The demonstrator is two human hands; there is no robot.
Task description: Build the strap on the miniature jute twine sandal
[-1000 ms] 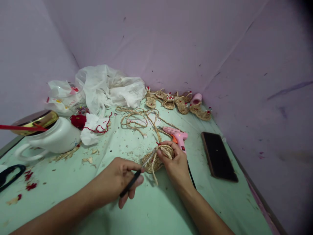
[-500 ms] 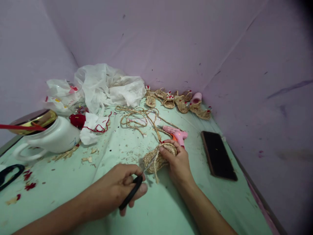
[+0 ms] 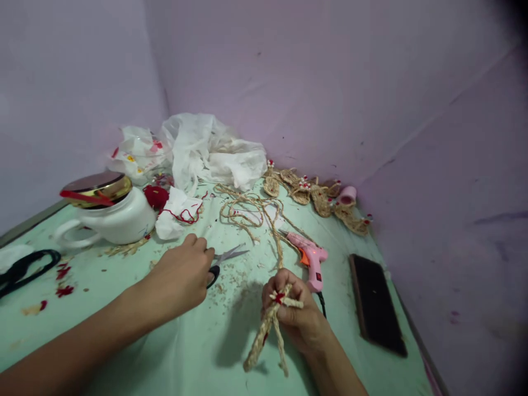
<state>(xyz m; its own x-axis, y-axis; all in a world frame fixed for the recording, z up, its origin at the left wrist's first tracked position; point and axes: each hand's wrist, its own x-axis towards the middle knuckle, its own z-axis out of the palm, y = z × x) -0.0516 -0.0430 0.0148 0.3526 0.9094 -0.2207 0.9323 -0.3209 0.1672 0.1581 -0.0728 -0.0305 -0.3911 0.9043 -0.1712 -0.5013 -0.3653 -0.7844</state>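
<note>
My left hand [image 3: 185,272] is closed around a pair of black-handled scissors [image 3: 231,254], low over the table left of centre. The blades point right, slightly parted, and part of the handle is hidden under my fingers. In my right hand [image 3: 303,324] is a braided rope piece [image 3: 260,338], pinched between thumb and fingers and turned edge-on. A bit of red yarn [image 3: 279,298] is tied at its top, where short rope ends stick out. One loose strand [image 3: 280,346] hangs down beside it. A long rope [image 3: 272,220] runs back from my right hand to a loose pile.
A pink glue gun [image 3: 308,253] lies just beyond my right hand, with a phone [image 3: 377,305] farther right. Several woven rope pieces [image 3: 322,201] line the back wall. At left stand a white teapot-like pot [image 3: 119,220], red yarn ball [image 3: 155,196] and plastic bags [image 3: 214,151].
My left hand has moved the scissors away from the rope piece, left and forward to the tabletop. My right hand has tilted the rope piece edge-on and lowered it. The camera view has shifted.
</note>
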